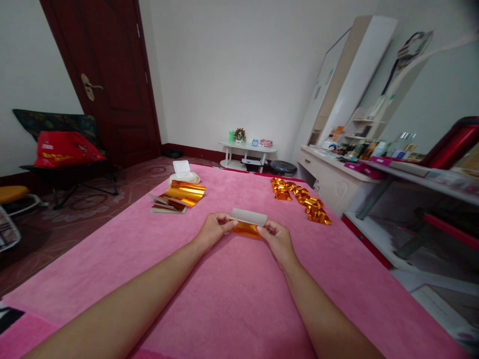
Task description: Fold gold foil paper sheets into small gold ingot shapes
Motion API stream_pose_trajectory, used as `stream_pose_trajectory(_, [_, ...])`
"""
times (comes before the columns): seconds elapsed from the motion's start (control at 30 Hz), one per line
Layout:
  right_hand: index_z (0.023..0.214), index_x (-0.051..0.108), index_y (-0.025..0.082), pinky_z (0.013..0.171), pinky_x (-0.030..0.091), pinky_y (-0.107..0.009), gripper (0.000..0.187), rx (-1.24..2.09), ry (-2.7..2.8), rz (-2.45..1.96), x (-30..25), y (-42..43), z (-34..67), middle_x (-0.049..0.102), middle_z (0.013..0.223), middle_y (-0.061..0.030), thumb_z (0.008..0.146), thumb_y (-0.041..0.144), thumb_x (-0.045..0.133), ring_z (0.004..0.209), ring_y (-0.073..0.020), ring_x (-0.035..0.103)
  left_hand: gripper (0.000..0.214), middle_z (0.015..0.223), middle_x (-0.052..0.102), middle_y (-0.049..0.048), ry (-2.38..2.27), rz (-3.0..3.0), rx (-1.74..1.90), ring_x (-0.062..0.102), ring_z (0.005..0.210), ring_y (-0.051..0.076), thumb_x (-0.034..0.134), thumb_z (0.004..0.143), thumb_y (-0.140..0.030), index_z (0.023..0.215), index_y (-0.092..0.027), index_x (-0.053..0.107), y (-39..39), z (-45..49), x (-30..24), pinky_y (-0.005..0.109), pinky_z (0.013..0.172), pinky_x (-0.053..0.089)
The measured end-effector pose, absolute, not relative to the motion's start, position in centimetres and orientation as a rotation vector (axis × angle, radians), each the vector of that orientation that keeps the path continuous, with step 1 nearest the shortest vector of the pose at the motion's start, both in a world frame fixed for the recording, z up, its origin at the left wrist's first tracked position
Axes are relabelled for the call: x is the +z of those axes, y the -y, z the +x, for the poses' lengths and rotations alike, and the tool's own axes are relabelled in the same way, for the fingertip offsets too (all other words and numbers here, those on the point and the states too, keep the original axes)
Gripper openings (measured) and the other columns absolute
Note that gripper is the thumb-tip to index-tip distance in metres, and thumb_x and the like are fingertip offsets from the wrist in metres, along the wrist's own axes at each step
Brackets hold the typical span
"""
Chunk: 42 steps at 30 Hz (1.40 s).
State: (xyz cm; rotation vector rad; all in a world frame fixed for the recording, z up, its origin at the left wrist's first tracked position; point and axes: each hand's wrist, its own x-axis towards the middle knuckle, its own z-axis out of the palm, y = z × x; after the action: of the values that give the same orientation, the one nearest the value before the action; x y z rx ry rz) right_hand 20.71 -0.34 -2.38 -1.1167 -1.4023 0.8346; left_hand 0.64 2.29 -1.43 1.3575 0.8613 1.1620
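Between my two hands is a sheet of gold foil paper (247,228), its gold side toward me and a grey-white strip of its back showing along the far edge. My left hand (214,231) pinches the sheet's left end, thumb on the gold side. At the right end, my right hand (276,239) grips it with thumb and fingers. To the left lies a stack of gold foil sheets (188,192), partly curled. Several folded gold foil pieces (299,195) lie in a row on the right.
A pink cloth (224,279) covers the table. Behind the foil stack sits a white container with its lid up (181,167). On the right stand a dressing table (337,169) with bottles and a grey shelf (422,182).
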Motion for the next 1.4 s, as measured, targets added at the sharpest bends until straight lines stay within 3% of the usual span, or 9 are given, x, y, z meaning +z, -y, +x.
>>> stream_pose_trajectory(0.17, [0.084, 0.067, 0.013, 0.062, 0.045, -0.025, 0.025, 0.862, 1.390, -1.101, -2.1, 0.5, 20.5, 0.068, 0.075, -0.0040, 0.073, 0.035, 0.064, 0.065, -0.0154, 0.059, 0.050, 0.080, 0.071, 0.0041, -0.823, 1.255, 1.230, 0.065, 0.068, 0.014, 0.081, 0.055, -0.030, 0.099, -0.013, 0.063, -2.2, 0.7, -1.2, 0.025, 0.068, 0.049])
stream_pose_trajectory(0.4, [0.083, 0.067, 0.014, 0.060, 0.045, -0.026, 0.030, 0.898, 1.423, -1.135, -2.2, 0.6, 20.3, 0.069, 0.077, -0.0051, 0.069, 0.041, 0.067, 0.067, -0.0180, 0.060, 0.038, 0.072, 0.070, 0.0051, -0.890, 1.235, 1.191, 0.062, 0.059, 0.014, 0.081, 0.054, -0.034, 0.082, -0.011, 0.069, -2.0, 0.7, -1.0, 0.022, 0.058, 0.046])
stream_pose_trajectory(0.63, [0.068, 0.060, 0.016, 0.053, 0.037, -0.023, 0.027, 0.876, 1.428, -1.181, -2.6, 0.4, 20.7, 0.061, 0.064, 0.0001, 0.073, 0.042, 0.060, 0.057, -0.0142, 0.053, 0.037, 0.063, 0.066, 0.0004, -0.841, 1.242, 1.203, 0.053, 0.050, 0.008, 0.074, 0.064, -0.037, 0.089, -0.010, 0.067, -1.9, 0.7, -0.9, 0.017, 0.050, 0.038])
stream_pose_trajectory(0.87, [0.060, 0.052, 0.017, 0.051, 0.029, -0.022, 0.028, 0.895, 1.357, -1.164, -2.6, 0.3, 21.0, 0.050, 0.055, 0.0041, 0.074, 0.041, 0.058, 0.052, -0.0107, 0.043, 0.059, 0.063, 0.061, -0.0035, -0.868, 1.328, 1.239, 0.054, 0.053, 0.007, 0.076, 0.062, -0.029, 0.113, -0.012, 0.053, -2.1, 0.4, -1.2, 0.017, 0.052, 0.038])
stream_pose_trajectory(1.0, [0.061, 0.052, 0.017, 0.050, 0.026, -0.021, 0.026, 0.883, 1.354, -1.142, -2.8, 0.3, 21.1, 0.046, 0.056, 0.0047, 0.075, 0.037, 0.057, 0.051, -0.0096, 0.040, 0.065, 0.063, 0.057, -0.0061, -0.849, 1.409, 1.308, 0.051, 0.050, 0.007, 0.071, 0.067, -0.029, 0.124, -0.017, 0.042, -1.7, 0.5, -0.9, 0.016, 0.048, 0.038])
stream_pose_trajectory(1.13, [0.060, 0.050, 0.017, 0.049, 0.024, -0.021, 0.028, 0.862, 1.360, -1.177, -2.9, 0.2, 21.1, 0.043, 0.054, 0.0050, 0.075, 0.040, 0.057, 0.051, -0.0093, 0.038, 0.050, 0.067, 0.057, -0.0053, -0.838, 1.499, 1.377, 0.051, 0.051, 0.007, 0.064, 0.073, -0.027, 0.118, -0.021, 0.043, -1.3, 0.5, -0.6, 0.016, 0.048, 0.039])
stream_pose_trajectory(1.3, [0.062, 0.052, 0.017, 0.049, 0.026, -0.021, 0.027, 0.860, 1.355, -1.177, -3.0, 0.2, 21.1, 0.046, 0.056, 0.0036, 0.075, 0.040, 0.057, 0.052, -0.0102, 0.039, 0.010, 0.076, 0.062, 0.0023, -0.865, 1.761, 1.370, 0.059, 0.070, 0.012, 0.056, 0.077, -0.020, 0.080, -0.015, 0.064, -1.3, 0.4, -0.7, 0.020, 0.062, 0.046])
stream_pose_trajectory(1.33, [0.062, 0.052, 0.017, 0.049, 0.025, -0.021, 0.026, 0.860, 1.354, -1.171, -2.9, 0.2, 21.1, 0.046, 0.056, 0.0037, 0.075, 0.040, 0.057, 0.052, -0.0101, 0.039, 0.012, 0.078, 0.062, 0.0033, -0.869, 1.792, 1.357, 0.059, 0.073, 0.013, 0.055, 0.078, -0.019, 0.077, -0.014, 0.065, -1.4, 0.4, -0.7, 0.021, 0.064, 0.046])
stream_pose_trajectory(1.4, [0.061, 0.052, 0.017, 0.049, 0.025, -0.021, 0.026, 0.857, 1.350, -1.168, -2.9, 0.2, 21.1, 0.045, 0.055, 0.0043, 0.075, 0.039, 0.057, 0.051, -0.0099, 0.039, 0.018, 0.083, 0.062, 0.0036, -0.885, 1.768, 1.342, 0.059, 0.068, 0.012, 0.055, 0.078, -0.019, 0.092, -0.015, 0.066, -1.4, 0.4, -0.8, 0.020, 0.059, 0.046])
